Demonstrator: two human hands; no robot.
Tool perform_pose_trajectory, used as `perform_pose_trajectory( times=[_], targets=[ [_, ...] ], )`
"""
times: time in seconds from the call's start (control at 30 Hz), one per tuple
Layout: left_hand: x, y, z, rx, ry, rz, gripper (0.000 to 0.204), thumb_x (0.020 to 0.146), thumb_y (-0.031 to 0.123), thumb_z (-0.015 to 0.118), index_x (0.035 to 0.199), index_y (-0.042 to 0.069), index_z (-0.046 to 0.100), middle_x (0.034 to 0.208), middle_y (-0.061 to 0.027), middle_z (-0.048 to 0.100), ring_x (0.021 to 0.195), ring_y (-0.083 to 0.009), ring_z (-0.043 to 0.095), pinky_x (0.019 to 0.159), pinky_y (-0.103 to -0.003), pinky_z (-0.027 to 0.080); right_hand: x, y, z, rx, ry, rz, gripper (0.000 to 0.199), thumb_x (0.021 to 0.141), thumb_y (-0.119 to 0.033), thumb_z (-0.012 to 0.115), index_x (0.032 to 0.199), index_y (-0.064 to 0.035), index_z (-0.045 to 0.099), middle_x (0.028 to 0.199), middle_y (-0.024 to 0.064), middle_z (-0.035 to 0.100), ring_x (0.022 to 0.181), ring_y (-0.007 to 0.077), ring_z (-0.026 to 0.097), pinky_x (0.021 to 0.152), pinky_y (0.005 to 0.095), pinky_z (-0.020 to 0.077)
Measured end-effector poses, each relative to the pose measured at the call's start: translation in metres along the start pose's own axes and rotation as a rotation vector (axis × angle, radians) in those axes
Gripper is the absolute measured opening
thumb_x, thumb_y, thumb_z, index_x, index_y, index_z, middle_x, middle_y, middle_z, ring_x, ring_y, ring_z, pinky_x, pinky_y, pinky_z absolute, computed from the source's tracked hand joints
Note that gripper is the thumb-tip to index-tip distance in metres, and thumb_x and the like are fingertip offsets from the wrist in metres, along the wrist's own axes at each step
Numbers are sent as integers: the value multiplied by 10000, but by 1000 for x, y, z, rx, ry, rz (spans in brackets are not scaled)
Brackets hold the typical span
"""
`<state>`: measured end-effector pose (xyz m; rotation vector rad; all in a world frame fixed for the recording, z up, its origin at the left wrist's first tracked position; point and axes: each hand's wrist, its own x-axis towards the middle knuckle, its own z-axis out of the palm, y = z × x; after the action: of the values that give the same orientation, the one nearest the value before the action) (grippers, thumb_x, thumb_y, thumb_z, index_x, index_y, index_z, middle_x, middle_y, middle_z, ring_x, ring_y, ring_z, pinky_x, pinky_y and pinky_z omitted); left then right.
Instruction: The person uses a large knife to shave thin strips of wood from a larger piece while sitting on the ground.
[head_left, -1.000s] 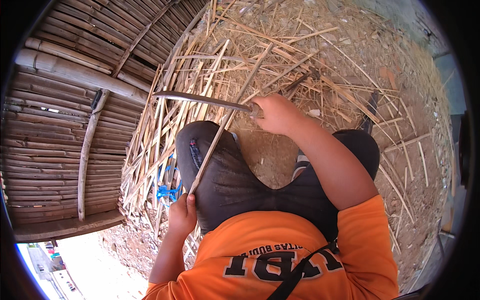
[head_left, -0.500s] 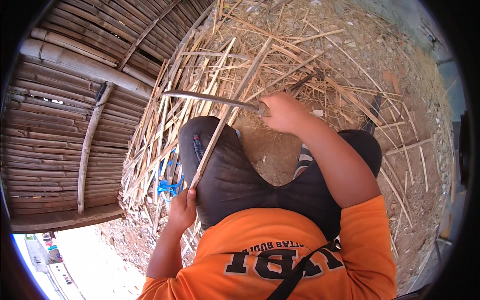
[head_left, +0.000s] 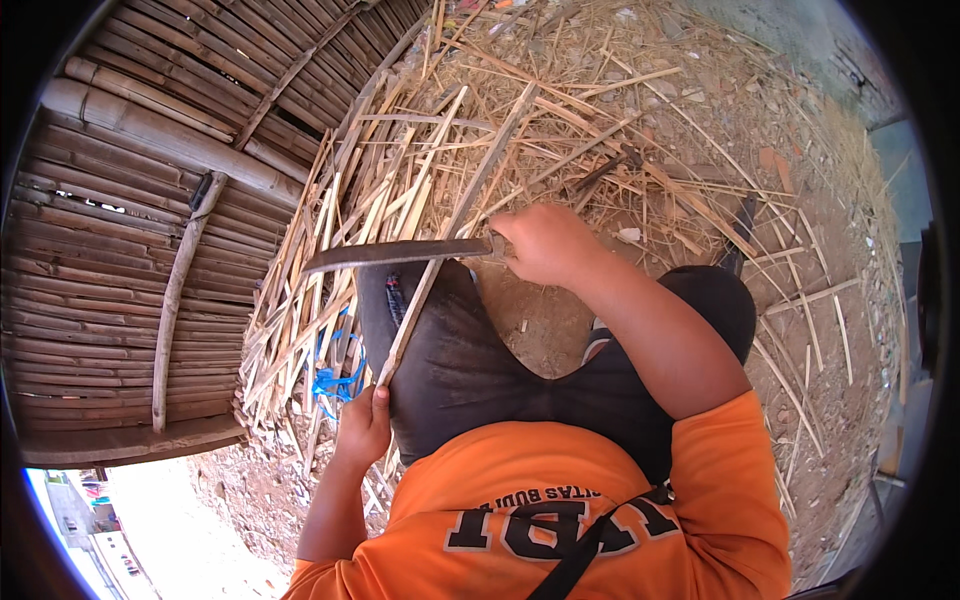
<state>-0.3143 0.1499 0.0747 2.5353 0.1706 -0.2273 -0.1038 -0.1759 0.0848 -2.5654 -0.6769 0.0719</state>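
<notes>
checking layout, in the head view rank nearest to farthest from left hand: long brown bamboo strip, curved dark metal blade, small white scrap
1. Bamboo strip, in the left hand
2. Metal blade, farther ahead
3. White scrap, on the ground, ahead and right

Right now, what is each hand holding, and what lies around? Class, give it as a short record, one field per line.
Left hand: the hand grips the near end of a long strip
Right hand: the hand holds a large knife by its handle
Blade: points to the person's left, crossing over the strip in view; contact unclear
Strip position: slants away over the left leg of the dark trousers
Beside left leg: blue ribbon-like material, loose strips
Far left: slatted panel
</notes>
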Motion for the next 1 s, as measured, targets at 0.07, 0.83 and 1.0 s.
perform_pose_trajectory(
  times=[0.07, 0.83, 1.0],
  targets=[
    [-3, -3, 3, 68, 49, 61, 493, 1076, 371, 427, 784, -9, 543, 650, -265, 572, 621, -477, 579, 571, -510, 425, -1, -1, -2, -122, -36, -90, 232, 743, -158, 705, 953, -63, 689, 809, 201, 687, 847, 397, 695, 762, 508, 551],
    [-4, -7, 0, -165, -46, -34, 545, 1091, 413, 408, 811, -36, 540, 617, -117, 501, 588, -192, 465, 571, -396, 401, 3, 45, -27, 100, 180, 228, 405, 790, -196, 724, 1176, -81, 677, 931, 200, 711, 901, 388, 688, 794, 475, 554],
    [-5, -9, -5, -378, -136, -72, 556, 1085, 471, 393, 754, 34, 489, 602, -29, 455, 557, -129, 407, 530, -313, 354, -2, 30, -32, -11, 203, 47, 310, 763, -192, 741, 1049, -95, 672, 811, 169, 691, 821, 379, 690, 713, 496, 551]
  ],
)
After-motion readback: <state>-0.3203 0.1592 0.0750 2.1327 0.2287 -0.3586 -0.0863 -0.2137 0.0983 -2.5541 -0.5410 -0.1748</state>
